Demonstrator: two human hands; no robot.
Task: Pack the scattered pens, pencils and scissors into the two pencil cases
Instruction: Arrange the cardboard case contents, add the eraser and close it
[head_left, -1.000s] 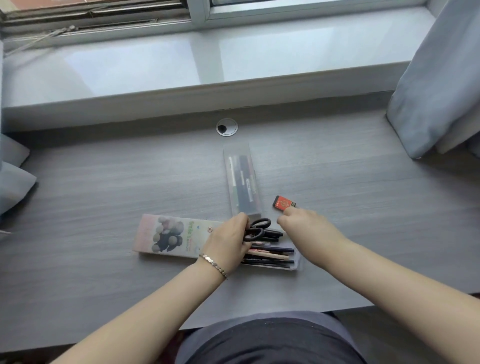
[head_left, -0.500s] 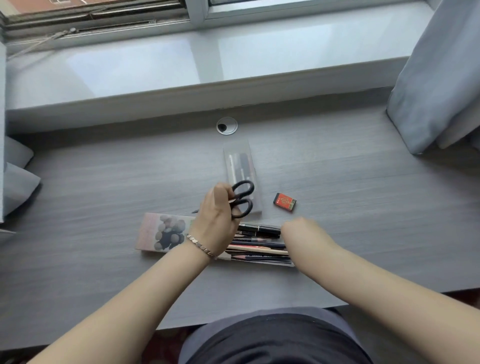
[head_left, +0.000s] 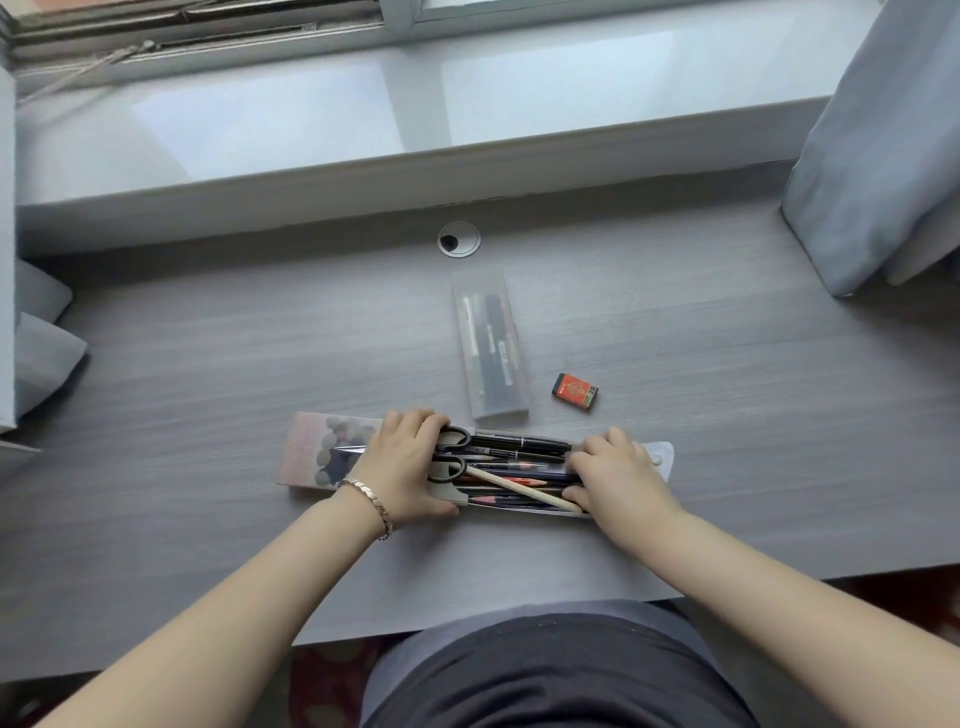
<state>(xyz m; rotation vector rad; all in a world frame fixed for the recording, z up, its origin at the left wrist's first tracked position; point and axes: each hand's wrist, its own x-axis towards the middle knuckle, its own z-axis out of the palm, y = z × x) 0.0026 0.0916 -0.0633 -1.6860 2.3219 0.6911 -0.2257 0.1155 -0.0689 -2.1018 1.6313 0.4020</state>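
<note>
Head view gives us a grey wood-grain desk (head_left: 208, 364) under a pale window sill (head_left: 311, 119), with grey curtains (head_left: 883, 156) at both sides and a round cable grommet (head_left: 458, 238) far centre. Near it lies a frosted clear plastic pencil case (head_left: 491, 345) holding pens, with a small red eraser (head_left: 575, 393) just to its right.

We cannot read the eraser's print. Both hands cover much of the flat pencil case printed with pebbles (head_left: 311, 452).

Our left hand (head_left: 402, 467), in a metal bracelet (head_left: 369, 496), grips that case across its width, over the blades of the black-handled scissors (head_left: 452, 452). Our right hand (head_left: 618, 475) curls its fingers onto the right ends of the bundle of dark pens and pencils (head_left: 519, 454) lying in the case mouth.
</note>
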